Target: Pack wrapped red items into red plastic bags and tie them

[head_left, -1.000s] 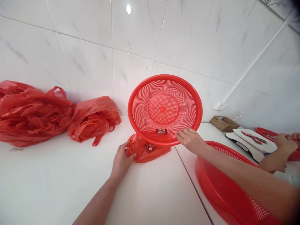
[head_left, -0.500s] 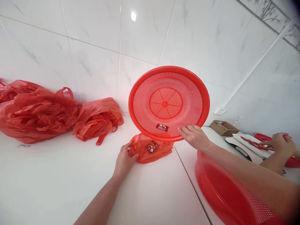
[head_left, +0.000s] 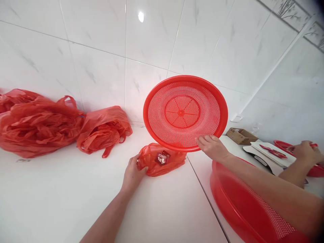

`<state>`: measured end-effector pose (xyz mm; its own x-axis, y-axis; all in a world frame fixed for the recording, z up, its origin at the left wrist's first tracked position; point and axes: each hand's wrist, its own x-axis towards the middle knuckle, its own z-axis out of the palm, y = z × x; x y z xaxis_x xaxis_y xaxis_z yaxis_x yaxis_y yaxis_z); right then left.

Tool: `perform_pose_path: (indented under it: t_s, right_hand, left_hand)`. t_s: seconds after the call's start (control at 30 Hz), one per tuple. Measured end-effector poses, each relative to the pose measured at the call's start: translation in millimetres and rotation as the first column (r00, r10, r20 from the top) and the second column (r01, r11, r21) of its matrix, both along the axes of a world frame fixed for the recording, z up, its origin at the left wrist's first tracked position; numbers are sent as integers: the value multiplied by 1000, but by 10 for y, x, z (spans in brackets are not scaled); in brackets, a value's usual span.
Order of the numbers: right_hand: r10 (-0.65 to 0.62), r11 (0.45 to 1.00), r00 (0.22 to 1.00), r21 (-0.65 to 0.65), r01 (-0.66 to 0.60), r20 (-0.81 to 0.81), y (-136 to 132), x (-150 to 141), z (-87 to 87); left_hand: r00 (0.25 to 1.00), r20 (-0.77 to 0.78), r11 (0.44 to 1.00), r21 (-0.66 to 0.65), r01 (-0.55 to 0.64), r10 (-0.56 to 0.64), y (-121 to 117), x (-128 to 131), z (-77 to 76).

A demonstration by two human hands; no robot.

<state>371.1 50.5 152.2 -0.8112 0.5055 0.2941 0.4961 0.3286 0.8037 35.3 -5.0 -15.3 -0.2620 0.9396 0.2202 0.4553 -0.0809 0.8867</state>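
Note:
My right hand [head_left: 212, 147] grips the lower rim of a round red plastic colander [head_left: 182, 113], tilted steeply so its inside faces me. Nothing lies inside the colander. Below it, a thin red plastic bag [head_left: 174, 166] rests on the white table. My left hand [head_left: 134, 170] pinches the left edge of this bag and holds its mouth open. Small printed dark red packets [head_left: 162, 157] lie in the bag's opening, overlapping each other.
Bulky red plastic bags [head_left: 40, 125] and a smaller bundle of bags [head_left: 105, 130] sit against the tiled wall at left. Another red basket [head_left: 235, 202] stands under my right forearm. A cardboard box [head_left: 241, 136], a white scale [head_left: 265, 157] with red packets and another person's hands [head_left: 305, 155] are at right.
The packet that lay in the colander has dropped into the bag, onto the one there. The colander appears slightly farther right. At right, the other person's hand has lifted away from the scale.

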Motion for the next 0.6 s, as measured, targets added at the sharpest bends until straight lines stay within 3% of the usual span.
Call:
perform_pose_path:
  t_s: [0.27, 0.43, 0.6]
  right_hand:
    - [-243, 970, 945, -73, 233, -221, 47, 224, 106]
    - [-412, 909, 839, -217, 355, -356, 101, 525, 128]
    - [-546, 831, 752, -351, 431, -369, 197, 868, 146]
  left_hand:
    - [1000, -18, 1000, -5, 6, -6, -17, 5, 57]
    - [1000, -19, 999, -49, -6, 5, -39, 18, 130]
    - [1000, -13, 995, -103, -10, 9, -57, 30, 184]
